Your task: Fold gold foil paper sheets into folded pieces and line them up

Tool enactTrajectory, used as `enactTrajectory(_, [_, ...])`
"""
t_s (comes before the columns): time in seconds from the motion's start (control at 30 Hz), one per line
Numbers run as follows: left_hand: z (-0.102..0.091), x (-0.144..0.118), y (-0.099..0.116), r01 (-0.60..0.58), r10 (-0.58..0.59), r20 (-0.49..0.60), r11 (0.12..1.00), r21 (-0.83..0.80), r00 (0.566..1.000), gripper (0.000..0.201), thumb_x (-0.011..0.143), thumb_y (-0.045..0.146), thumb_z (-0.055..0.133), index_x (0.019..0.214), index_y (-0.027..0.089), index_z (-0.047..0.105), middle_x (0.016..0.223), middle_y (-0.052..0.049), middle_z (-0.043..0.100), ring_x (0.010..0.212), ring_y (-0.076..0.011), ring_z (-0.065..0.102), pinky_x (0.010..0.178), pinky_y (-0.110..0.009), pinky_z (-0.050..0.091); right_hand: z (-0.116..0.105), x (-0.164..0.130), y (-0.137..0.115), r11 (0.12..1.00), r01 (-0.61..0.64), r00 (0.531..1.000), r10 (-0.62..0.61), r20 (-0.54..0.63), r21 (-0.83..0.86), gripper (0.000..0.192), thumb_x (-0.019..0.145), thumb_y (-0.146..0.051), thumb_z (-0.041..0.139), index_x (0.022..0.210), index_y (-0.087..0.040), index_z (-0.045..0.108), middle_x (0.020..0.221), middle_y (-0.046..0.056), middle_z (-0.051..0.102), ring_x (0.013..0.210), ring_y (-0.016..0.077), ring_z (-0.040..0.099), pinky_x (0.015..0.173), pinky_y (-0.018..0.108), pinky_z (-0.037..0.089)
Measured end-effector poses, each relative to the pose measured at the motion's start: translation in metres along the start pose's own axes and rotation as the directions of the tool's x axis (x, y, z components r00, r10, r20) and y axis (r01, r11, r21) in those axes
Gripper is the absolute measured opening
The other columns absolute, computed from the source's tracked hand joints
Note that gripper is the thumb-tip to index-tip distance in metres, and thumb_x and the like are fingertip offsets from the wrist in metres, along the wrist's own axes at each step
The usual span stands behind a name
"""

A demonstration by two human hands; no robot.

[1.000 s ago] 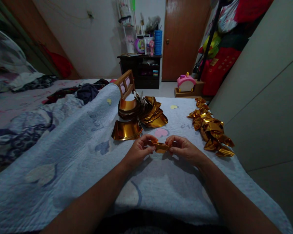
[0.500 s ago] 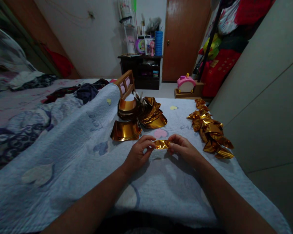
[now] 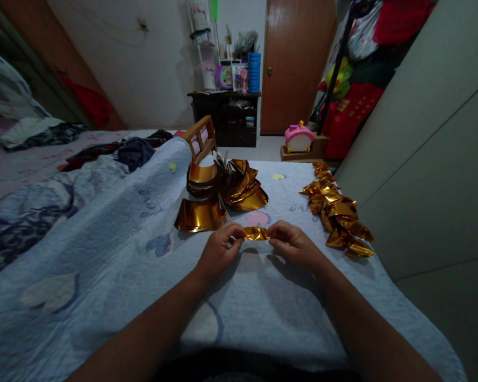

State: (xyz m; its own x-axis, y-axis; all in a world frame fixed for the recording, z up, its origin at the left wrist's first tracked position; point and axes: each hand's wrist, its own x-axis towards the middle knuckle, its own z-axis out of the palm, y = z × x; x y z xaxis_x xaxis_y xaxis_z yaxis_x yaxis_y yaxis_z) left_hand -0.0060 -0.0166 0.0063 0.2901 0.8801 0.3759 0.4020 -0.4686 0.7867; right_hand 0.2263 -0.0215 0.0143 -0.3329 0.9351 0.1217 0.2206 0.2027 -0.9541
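Observation:
A small piece of folded gold foil paper (image 3: 257, 233) is stretched between both hands, a little above the bedspread. My left hand (image 3: 220, 248) pinches its left end between thumb and fingers. At the other end, my right hand (image 3: 293, 243) has the same kind of pinch. Just beyond the hands lie a stack of flat gold foil sheets (image 3: 202, 215) and a fanned pile of more sheets (image 3: 245, 185). To the right, a heap of folded gold foil pieces (image 3: 340, 209) runs along the bed's edge.
A pale blue bedspread (image 3: 258, 313) with heart patterns covers the surface. Rumpled clothes (image 3: 135, 153) lie at the left. Past the bed stand a small wooden rail (image 3: 199, 139), a dark cabinet (image 3: 225, 119) and a pink toy (image 3: 298, 139). A pale panel (image 3: 434, 143) rises on the right.
The view has shifted slightly to the right. The left fingers have closed into a neater pinch at the foil's left end, and the foil is now held level between both hands.

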Motion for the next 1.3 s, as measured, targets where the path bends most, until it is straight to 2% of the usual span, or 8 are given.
enactTrajectory(0.1, [0.001, 0.000, -0.001, 0.043, -0.042, 0.012, 0.998, -0.044, 0.999, 0.012, 0.086, 0.013, 0.057, 0.090, 0.018, 0.066, 0.097, -0.005, 0.067, 0.089, -0.0172, 0.065, 0.072, -0.026, 0.054, -0.001, 0.001, 0.001, 0.991, 0.041, 0.999, -0.044, -0.026, -0.127, 0.005, 0.079, -0.020, 0.059, 0.082, -0.022, 0.063, 0.075, 0.000, 0.060, 0.069, 0.0151, 0.054, 0.062, 0.028, 0.042])
enactTrajectory(0.17, [0.002, 0.000, -0.001, 0.080, -0.078, 0.027, 0.993, -0.090, 0.997, 0.020, 0.088, 0.016, 0.058, 0.105, 0.021, 0.066, 0.107, -0.006, 0.067, 0.090, -0.0170, 0.066, 0.071, -0.026, 0.054, -0.001, 0.003, 0.003, 0.986, 0.043, 0.996, -0.055, -0.070, -0.159, 0.007, 0.078, -0.019, 0.057, 0.080, -0.022, 0.063, 0.072, -0.001, 0.060, 0.067, 0.0152, 0.054, 0.062, 0.028, 0.042])
enactTrajectory(0.33, [0.002, -0.003, -0.004, 0.159, -0.161, 0.007, 0.969, -0.192, 0.987, 0.058, 0.088, 0.020, 0.061, 0.142, 0.031, 0.043, 0.134, -0.009, 0.056, 0.093, -0.0150, 0.065, 0.074, -0.028, 0.054, -0.007, 0.005, 0.007, 0.998, -0.032, 0.973, 0.020, -0.228, -0.049, 0.011, 0.078, -0.029, 0.061, 0.084, -0.021, 0.066, 0.071, 0.000, 0.061, 0.061, 0.0152, 0.055, 0.057, 0.029, 0.045])
enactTrajectory(0.5, [0.001, -0.003, -0.003, 0.164, -0.167, 0.007, 0.964, -0.210, 0.986, 0.062, 0.087, 0.020, 0.061, 0.144, 0.030, 0.038, 0.128, -0.008, 0.057, 0.088, -0.0131, 0.062, 0.071, -0.026, 0.052, -0.019, 0.008, 0.004, 0.990, -0.004, 0.855, 0.076, -0.513, 0.140, 0.032, 0.075, -0.036, 0.069, 0.102, -0.021, 0.065, 0.097, 0.005, 0.065, 0.068, 0.0156, 0.062, 0.055, 0.029, 0.051])
enactTrajectory(0.63, [0.000, -0.003, 0.000, 0.184, -0.179, 0.047, 0.964, -0.193, 0.983, 0.058, 0.087, 0.020, 0.060, 0.141, 0.028, 0.041, 0.126, -0.008, 0.058, 0.085, -0.0126, 0.060, 0.068, -0.025, 0.050, -0.025, 0.011, 0.005, 0.965, 0.065, 0.758, 0.118, -0.641, 0.254, 0.052, 0.069, -0.035, 0.075, 0.117, -0.024, 0.059, 0.116, 0.006, 0.060, 0.076, 0.0156, 0.064, 0.057, 0.029, 0.055])
enactTrajectory(0.87, [-0.002, -0.003, 0.001, 0.206, -0.197, 0.068, 0.965, -0.164, 0.978, 0.052, 0.086, 0.020, 0.060, 0.136, 0.025, 0.047, 0.120, -0.008, 0.062, 0.079, -0.0121, 0.060, 0.064, -0.025, 0.048, -0.029, 0.015, 0.011, 0.931, 0.111, 0.694, 0.178, -0.697, 0.348, 0.073, 0.065, -0.038, 0.078, 0.131, -0.029, 0.049, 0.136, 0.007, 0.046, 0.094, 0.0187, 0.063, 0.067, 0.031, 0.059])
enactTrajectory(1.03, [-0.002, -0.003, 0.001, 0.193, -0.185, 0.076, 0.974, -0.121, 0.980, 0.048, 0.086, 0.019, 0.060, 0.133, 0.025, 0.052, 0.115, -0.006, 0.065, 0.076, -0.0117, 0.060, 0.062, -0.025, 0.047, -0.032, 0.014, 0.012, 0.940, 0.085, 0.677, 0.189, -0.711, 0.331, 0.074, 0.071, -0.038, 0.074, 0.138, -0.033, 0.044, 0.144, 0.007, 0.042, 0.109, 0.0239, 0.061, 0.078, 0.038, 0.060])
enactTrajectory(1.3, [-0.003, -0.003, 0.000, 0.199, -0.197, 0.034, 0.973, -0.114, 0.980, 0.042, 0.086, 0.021, 0.061, 0.127, 0.024, 0.059, 0.112, -0.007, 0.068, 0.075, -0.0126, 0.061, 0.063, -0.026, 0.049, -0.024, 0.013, 0.020, 0.950, 0.000, 0.657, 0.236, -0.716, 0.314, 0.070, 0.072, -0.035, 0.073, 0.136, -0.032, 0.043, 0.143, 0.009, 0.042, 0.116, 0.0266, 0.059, 0.074, 0.036, 0.062])
